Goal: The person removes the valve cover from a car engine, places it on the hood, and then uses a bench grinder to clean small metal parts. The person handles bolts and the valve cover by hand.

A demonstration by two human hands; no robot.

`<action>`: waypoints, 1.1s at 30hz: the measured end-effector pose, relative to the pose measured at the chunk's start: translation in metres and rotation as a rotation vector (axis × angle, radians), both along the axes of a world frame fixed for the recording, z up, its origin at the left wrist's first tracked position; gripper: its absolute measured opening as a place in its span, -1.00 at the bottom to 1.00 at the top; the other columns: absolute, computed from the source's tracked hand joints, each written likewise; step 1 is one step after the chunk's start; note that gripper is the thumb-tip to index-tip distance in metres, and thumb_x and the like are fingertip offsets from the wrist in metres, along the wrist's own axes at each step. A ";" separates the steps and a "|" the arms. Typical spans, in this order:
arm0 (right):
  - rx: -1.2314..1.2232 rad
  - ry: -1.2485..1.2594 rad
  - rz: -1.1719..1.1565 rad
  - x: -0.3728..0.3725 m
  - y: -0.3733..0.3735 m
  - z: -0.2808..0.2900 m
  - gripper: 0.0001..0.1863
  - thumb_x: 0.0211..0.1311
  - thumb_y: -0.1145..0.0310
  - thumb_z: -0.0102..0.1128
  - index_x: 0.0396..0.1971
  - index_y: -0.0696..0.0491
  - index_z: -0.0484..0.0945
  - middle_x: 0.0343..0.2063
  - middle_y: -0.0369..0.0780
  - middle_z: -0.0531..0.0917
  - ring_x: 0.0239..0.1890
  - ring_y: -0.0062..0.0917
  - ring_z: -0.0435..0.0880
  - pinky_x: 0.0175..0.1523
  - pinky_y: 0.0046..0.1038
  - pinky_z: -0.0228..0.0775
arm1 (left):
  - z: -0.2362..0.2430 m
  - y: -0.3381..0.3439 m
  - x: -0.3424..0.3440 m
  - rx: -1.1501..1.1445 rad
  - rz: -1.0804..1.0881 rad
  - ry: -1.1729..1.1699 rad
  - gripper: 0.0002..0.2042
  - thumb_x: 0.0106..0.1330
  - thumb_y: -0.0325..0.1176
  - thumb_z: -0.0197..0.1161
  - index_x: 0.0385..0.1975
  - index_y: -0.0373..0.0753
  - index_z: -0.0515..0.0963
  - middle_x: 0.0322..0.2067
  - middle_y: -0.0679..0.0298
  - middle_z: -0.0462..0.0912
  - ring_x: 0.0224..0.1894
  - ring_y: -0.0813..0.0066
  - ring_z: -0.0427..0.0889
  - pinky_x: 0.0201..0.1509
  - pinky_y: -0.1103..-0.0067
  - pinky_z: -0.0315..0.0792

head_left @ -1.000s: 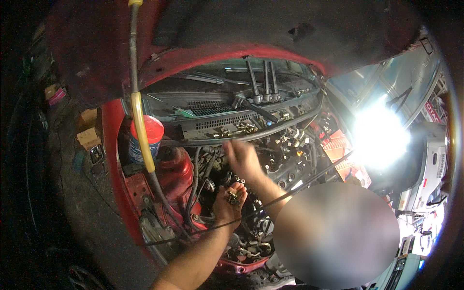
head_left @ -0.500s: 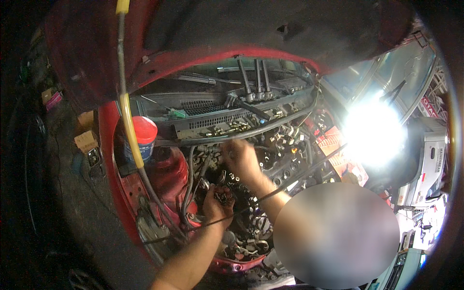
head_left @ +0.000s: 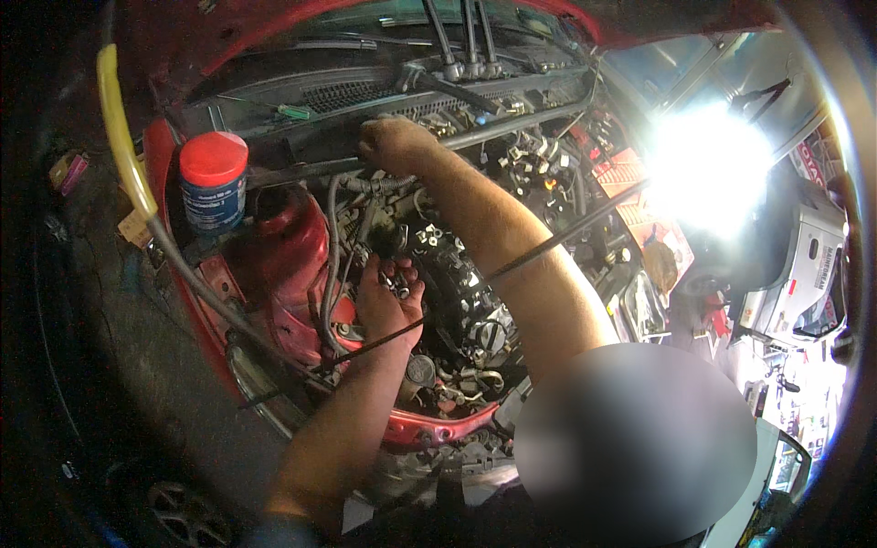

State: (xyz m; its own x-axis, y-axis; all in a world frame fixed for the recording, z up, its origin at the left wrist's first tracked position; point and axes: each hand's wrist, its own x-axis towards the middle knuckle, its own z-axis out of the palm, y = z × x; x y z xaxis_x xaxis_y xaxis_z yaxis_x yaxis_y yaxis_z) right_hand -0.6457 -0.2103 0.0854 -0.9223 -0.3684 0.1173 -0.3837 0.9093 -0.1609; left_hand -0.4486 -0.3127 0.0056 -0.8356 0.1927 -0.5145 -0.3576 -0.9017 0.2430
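My left hand [head_left: 391,297] is cupped palm up over the near left part of the engine bay [head_left: 454,274], with small shiny metal parts [head_left: 395,283] in its curled fingers. Their exact kind is too small to tell. Past it, my right hand [head_left: 399,144] is at the ledge below the windscreen, behind the dark bar [head_left: 521,123]. Its fingers are bent downward and partly hidden, so what they hold cannot be made out. Several small metal parts [head_left: 448,119] lie on the ledge just right of that hand.
A red-lidded blue tub [head_left: 214,183] stands on the left fender side. Upright metal tools [head_left: 470,55] and a hammer-like tool [head_left: 448,89] rest on the cowl. A thin dark rod [head_left: 566,233] crosses above the bay. A bright lamp [head_left: 708,173] glares at right; a yellow-sleeved hose [head_left: 123,137] hangs at left.
My right hand has gone from above the engine, near my left hand, up and left to the ledge. My left hand still cups the metal parts. The whole view has shifted.
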 end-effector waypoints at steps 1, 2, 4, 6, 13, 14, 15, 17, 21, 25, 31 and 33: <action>-0.005 0.013 -0.017 0.001 0.000 0.000 -0.58 0.33 0.03 0.01 -0.11 0.06 0.58 -0.18 0.02 0.66 -0.02 -0.06 0.61 0.08 -0.10 0.43 | -0.001 0.000 0.000 -0.007 0.004 0.023 -0.75 0.47 -0.14 -0.01 -0.48 -0.06 0.34 -0.49 0.36 0.54 -0.45 0.48 0.45 -0.19 0.48 0.32; -0.051 0.002 -0.047 0.003 -0.002 -0.002 -0.56 0.36 0.02 -0.05 -0.07 0.07 0.58 -0.19 0.04 0.67 -0.02 -0.06 0.61 0.10 -0.11 0.43 | -0.002 -0.001 0.000 -0.023 -0.001 0.017 -0.74 0.47 -0.14 -0.01 -0.48 -0.06 0.33 -0.50 0.36 0.54 -0.45 0.48 0.46 -0.21 0.49 0.33; -0.082 -0.029 -0.060 0.004 -0.003 0.000 -0.53 0.39 -0.01 -0.08 -0.06 0.08 0.58 -0.18 0.05 0.66 -0.01 -0.05 0.61 0.10 -0.11 0.43 | -0.003 -0.001 0.000 -0.009 -0.018 0.022 -0.73 0.48 -0.14 -0.02 -0.49 -0.06 0.33 -0.50 0.35 0.54 -0.44 0.48 0.46 -0.21 0.48 0.34; -0.128 -0.089 -0.081 0.003 -0.005 0.003 -0.51 0.41 -0.04 -0.10 -0.06 0.08 0.58 -0.17 0.05 0.66 -0.01 -0.04 0.61 0.11 -0.11 0.42 | -0.004 0.000 0.000 -0.003 -0.023 0.039 -0.73 0.48 -0.14 -0.02 -0.49 -0.06 0.33 -0.50 0.35 0.54 -0.44 0.49 0.46 -0.22 0.48 0.34; -0.428 -0.010 -0.183 -0.004 -0.002 0.019 -0.34 0.39 -0.20 -0.10 -0.13 0.18 0.61 -0.18 0.12 0.65 -0.04 0.00 0.62 0.10 -0.12 0.41 | -0.002 -0.001 0.001 0.014 -0.036 0.033 -0.73 0.49 -0.14 -0.03 -0.48 -0.07 0.35 -0.48 0.34 0.54 -0.45 0.47 0.47 -0.22 0.47 0.36; -0.466 0.017 -0.236 -0.005 0.000 0.022 -0.31 0.38 -0.22 -0.09 -0.14 0.20 0.61 -0.20 0.13 0.65 -0.05 0.00 0.63 0.09 -0.13 0.41 | -0.001 0.000 0.001 0.008 -0.027 0.012 -0.73 0.49 -0.15 -0.03 -0.48 -0.07 0.35 -0.48 0.34 0.54 -0.44 0.47 0.46 -0.22 0.47 0.36; -0.508 0.052 -0.257 -0.005 0.002 0.022 -0.31 0.38 -0.22 -0.08 -0.15 0.21 0.61 -0.22 0.13 0.66 -0.07 -0.01 0.64 0.08 -0.14 0.42 | -0.001 0.001 0.001 0.003 -0.019 -0.009 -0.73 0.49 -0.15 -0.04 -0.48 -0.07 0.35 -0.48 0.34 0.54 -0.44 0.47 0.46 -0.23 0.47 0.36; -0.589 0.169 -0.297 -0.002 0.004 0.021 -0.30 0.37 -0.23 -0.05 -0.17 0.23 0.62 -0.27 0.14 0.66 -0.11 -0.02 0.66 0.05 -0.17 0.43 | -0.002 0.002 0.000 0.024 -0.010 -0.011 -0.74 0.48 -0.15 0.00 -0.47 -0.07 0.35 -0.47 0.29 0.57 -0.47 0.44 0.50 -0.36 0.53 0.36; -0.623 0.138 -0.320 -0.001 0.005 0.021 -0.31 0.37 -0.22 -0.03 -0.23 0.23 0.62 -0.35 0.07 0.68 -0.18 -0.07 0.67 -0.01 -0.20 0.45 | -0.006 0.003 0.001 0.076 -0.014 0.017 -0.76 0.47 -0.12 0.04 -0.42 -0.08 0.38 -0.44 0.24 0.61 -0.47 0.41 0.55 -0.47 0.58 0.43; -0.469 0.111 -0.225 0.000 0.001 0.017 -0.37 0.36 -0.19 0.00 -0.29 0.19 0.61 -0.35 0.11 0.66 -0.19 0.00 0.66 -0.05 -0.13 0.45 | -0.003 0.002 0.003 0.060 -0.014 0.046 -0.77 0.48 -0.16 0.02 -0.43 -0.10 0.40 -0.47 0.30 0.56 -0.45 0.45 0.52 -0.37 0.52 0.43; -0.319 0.384 -0.074 0.007 -0.007 -0.002 -0.47 0.35 -0.12 0.08 -0.36 0.14 0.60 -0.46 0.00 0.65 -0.32 -0.10 0.66 -0.16 -0.16 0.48 | 0.005 0.004 0.002 0.084 0.040 -0.046 -0.76 0.48 -0.19 0.02 -0.44 -0.12 0.40 -0.50 0.33 0.51 -0.44 0.45 0.52 -0.34 0.45 0.46; -0.519 0.480 -0.140 0.004 -0.003 -0.003 -0.48 0.35 -0.07 0.12 -0.44 0.17 0.58 -0.54 -0.04 0.61 -0.42 -0.20 0.62 -0.25 -0.23 0.44 | 0.002 0.003 0.002 0.087 0.009 -0.047 -0.76 0.48 -0.19 0.01 -0.45 -0.12 0.39 -0.49 0.33 0.51 -0.42 0.43 0.54 -0.34 0.44 0.47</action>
